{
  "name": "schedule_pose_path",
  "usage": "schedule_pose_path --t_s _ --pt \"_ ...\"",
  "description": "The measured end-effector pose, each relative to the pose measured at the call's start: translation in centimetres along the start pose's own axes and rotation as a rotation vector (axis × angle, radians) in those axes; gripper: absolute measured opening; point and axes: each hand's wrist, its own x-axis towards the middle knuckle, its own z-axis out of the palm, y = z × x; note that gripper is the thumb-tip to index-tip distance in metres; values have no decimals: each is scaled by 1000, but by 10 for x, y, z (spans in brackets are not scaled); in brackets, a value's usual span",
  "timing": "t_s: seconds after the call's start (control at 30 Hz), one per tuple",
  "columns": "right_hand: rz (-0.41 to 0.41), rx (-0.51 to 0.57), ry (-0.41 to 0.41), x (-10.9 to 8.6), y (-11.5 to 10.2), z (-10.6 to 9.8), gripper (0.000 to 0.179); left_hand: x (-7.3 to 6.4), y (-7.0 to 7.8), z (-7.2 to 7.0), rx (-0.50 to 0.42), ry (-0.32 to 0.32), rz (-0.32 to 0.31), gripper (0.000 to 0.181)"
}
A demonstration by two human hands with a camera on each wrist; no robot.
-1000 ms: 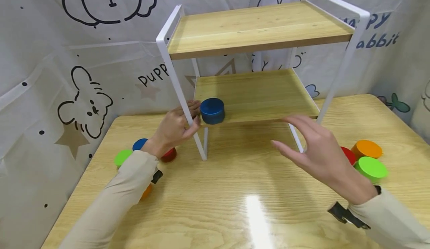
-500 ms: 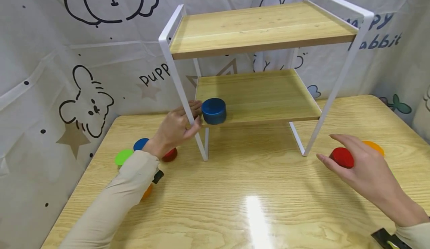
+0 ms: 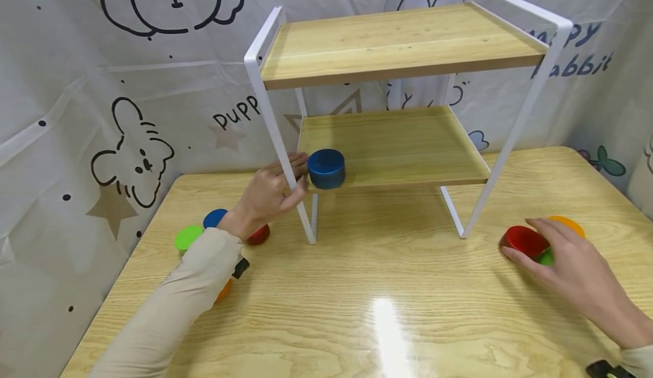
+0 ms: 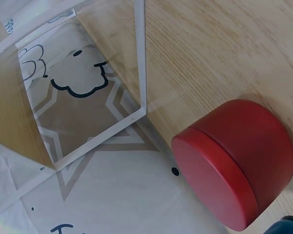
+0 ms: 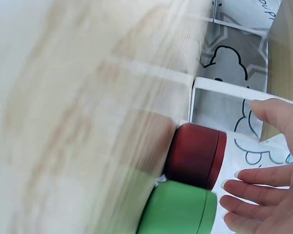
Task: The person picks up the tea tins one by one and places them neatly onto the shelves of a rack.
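On the lower shelf board of a white-framed two-tier rack [image 3: 393,148], a blue round tin [image 3: 326,169] stands at the front left corner. My left hand [image 3: 267,194] is at the rack's left front post, fingers extended behind it beside the tin, thumb in front. On the table at right, my right hand [image 3: 576,267] reaches over a red round tin [image 3: 522,241], thumb at its near left side and fingers at its far right. The right wrist view shows that hand's fingers spread and apart from the red tin [image 5: 193,156] and a green tin [image 5: 178,209].
An orange tin [image 3: 568,225] lies behind the right hand. Left of the rack are a green tin [image 3: 187,236], a blue tin [image 3: 214,217], a red tin [image 3: 258,235] and an orange tin [image 3: 223,291]. A printed curtain [image 3: 56,140] encloses the table.
My right hand has gone from the rack's right front side, right and down to the red tin. My left hand and the blue tin stay where they were.
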Motion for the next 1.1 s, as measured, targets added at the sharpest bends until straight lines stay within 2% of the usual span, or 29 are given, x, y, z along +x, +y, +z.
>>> schedule_pose_path --t_s 0.37,0.67,1.1 --pt "-63 -33 -8 2 22 7 86 0 1 1 3 5 -8 46" --pt "-164 -23 52 2 28 14 77 -1 2 -1 -2 7 -10 42" --pt "-173 -56 50 6 27 15 73 -1 1 -1 2 -1 -22 42"
